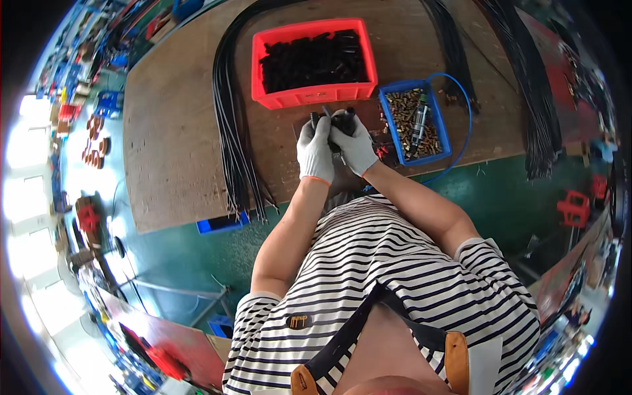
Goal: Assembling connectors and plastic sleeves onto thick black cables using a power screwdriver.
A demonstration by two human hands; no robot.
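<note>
Just below the red bin (pixel 315 98) on the brown desk (pixel 171 148), both gloved hands meet over dark parts. The left hand (pixel 315 153) has its grip curled round a ridged black piece (pixel 315 119), whose end pokes up past the fingers; the right hand (pixel 355 143) has its grip pinching a bulkier black part (pixel 343 122) close beside it. Whether the two are joined is hidden by the gloves.

The step in hand seems to be fitting or handling these parts together by feel. The next move likely calls for a steady left grip while the right lines up its part, without letting either slip.

Loose black pieces (pixel 313 62) fill the bin. Right of the hands, a blue tray (pixel 431 159) holds brass fittings (pixel 403 105), with a hose-fed tool (pixel 419 122) lying across them. Black cables (pixel 226 112) lie to the left.
</note>
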